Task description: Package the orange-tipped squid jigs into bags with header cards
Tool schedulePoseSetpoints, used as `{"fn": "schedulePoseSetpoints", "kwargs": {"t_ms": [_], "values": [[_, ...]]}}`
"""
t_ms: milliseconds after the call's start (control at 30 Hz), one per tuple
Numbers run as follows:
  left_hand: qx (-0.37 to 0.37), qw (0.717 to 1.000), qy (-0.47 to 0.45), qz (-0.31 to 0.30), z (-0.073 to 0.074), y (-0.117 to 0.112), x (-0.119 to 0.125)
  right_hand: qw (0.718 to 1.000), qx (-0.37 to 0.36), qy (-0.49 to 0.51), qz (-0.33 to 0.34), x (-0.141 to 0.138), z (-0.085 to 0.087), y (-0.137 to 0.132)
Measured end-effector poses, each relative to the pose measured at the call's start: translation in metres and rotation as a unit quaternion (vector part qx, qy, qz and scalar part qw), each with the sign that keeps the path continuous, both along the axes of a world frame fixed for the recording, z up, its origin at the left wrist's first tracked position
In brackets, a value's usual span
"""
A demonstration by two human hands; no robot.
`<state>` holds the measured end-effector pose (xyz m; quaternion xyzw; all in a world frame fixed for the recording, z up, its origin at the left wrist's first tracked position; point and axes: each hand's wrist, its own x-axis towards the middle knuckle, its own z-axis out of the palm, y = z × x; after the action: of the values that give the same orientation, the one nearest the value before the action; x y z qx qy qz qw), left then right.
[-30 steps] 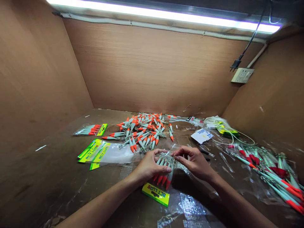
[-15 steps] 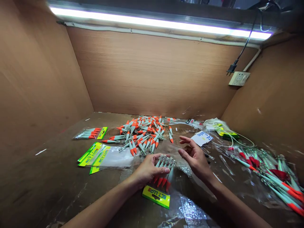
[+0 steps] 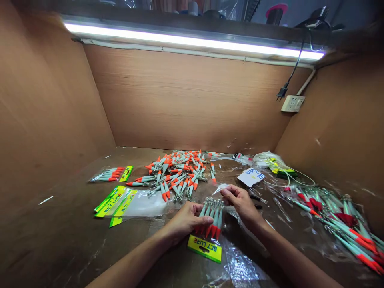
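Observation:
My left hand (image 3: 187, 222) is closed around a clear packet of fishing lures (image 3: 219, 223), its thumb pressed across the front. Inside, several pale green lures with orange tips lie side by side, wire hook crowns toward the far end. The packet's yellow-green BCT LURE header card (image 3: 205, 249) points toward me, upside down. Beyond the hooks, my right hand (image 3: 240, 200) pinches a whitish strip of thin film (image 3: 221, 187) at the packet's far end. Whether that strip is part of the bag or a liner on it, I cannot tell.
A heap of loose lures (image 3: 180, 172) lies behind my hands. To the left are empty header bags (image 3: 144, 203) and a filled packet (image 3: 112, 174). A white handwritten card (image 3: 251, 176), dark-handled tool (image 3: 255, 202) and bagged lures (image 3: 348, 224) lie to the right.
My right hand has moved left to the packet's far end and closed on the whitish film; before, its fingers were apart. My left hand still grips the packet. The view has shifted slightly.

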<state>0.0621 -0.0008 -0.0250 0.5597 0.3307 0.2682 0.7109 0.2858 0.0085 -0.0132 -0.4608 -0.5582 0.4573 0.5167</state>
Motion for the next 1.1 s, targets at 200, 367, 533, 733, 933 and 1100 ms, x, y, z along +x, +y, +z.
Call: {"fn": "schedulePoseSetpoints", "kwargs": {"t_ms": [200, 367, 533, 733, 933, 1100], "values": [[0.01, 0.997, -0.057, 0.043, 0.011, 0.007, 0.008, 0.999, -0.016, 0.023, 0.039, -0.006, 0.005, -0.003], [0.088, 0.983, -0.033, 0.158, 0.011, 0.021, 0.014, 0.996, 0.036, -0.077, 0.016, -0.009, 0.0, -0.001], [0.177, 0.96, 0.006, 0.215, 0.01, 0.022, 0.009, 0.877, 0.33, -0.335, -0.097, -0.029, 0.019, -0.009], [0.371, 0.887, 0.164, 0.22, 0.024, 0.008, 0.002, 0.755, 0.349, -0.555, -0.024, -0.06, 0.044, -0.01], [0.371, 0.884, 0.178, 0.221, 0.023, 0.003, -0.005, 0.877, 0.265, -0.401, -0.006, -0.064, 0.031, 0.017], [0.226, 0.946, -0.017, 0.232, 0.021, 0.008, -0.006, 0.996, 0.085, -0.001, -0.011, -0.03, 0.03, 0.064]]}}
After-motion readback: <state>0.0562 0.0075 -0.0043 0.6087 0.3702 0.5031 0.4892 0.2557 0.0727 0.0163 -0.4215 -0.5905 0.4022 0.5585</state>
